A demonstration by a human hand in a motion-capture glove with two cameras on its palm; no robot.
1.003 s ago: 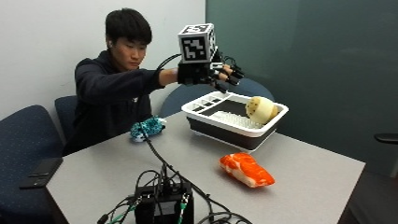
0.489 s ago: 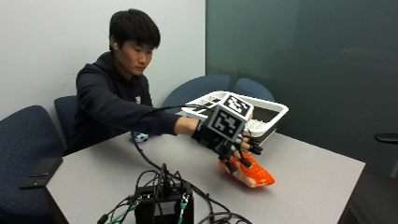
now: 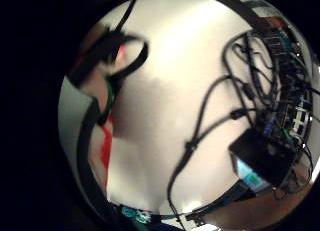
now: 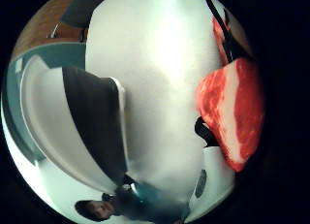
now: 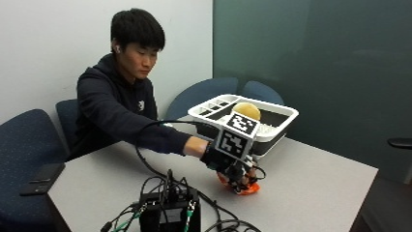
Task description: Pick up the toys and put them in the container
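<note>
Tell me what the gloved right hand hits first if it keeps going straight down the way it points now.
Most likely the orange and white toy on the table: the right hand points down right over it, and it fills the edge of the thumb side palm view. Whether they already touch is unclear.

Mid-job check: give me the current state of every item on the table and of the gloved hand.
Orange and white plush toy: on the table, under the gloved right hand.
Gloved right hand: down on the toy; whether its fingers have closed cannot be told.
White slotted plastic container: upright on the table, open-topped.
Yellowish round toy: already inside the container.
Black phone: flat at the table edge.
</note>
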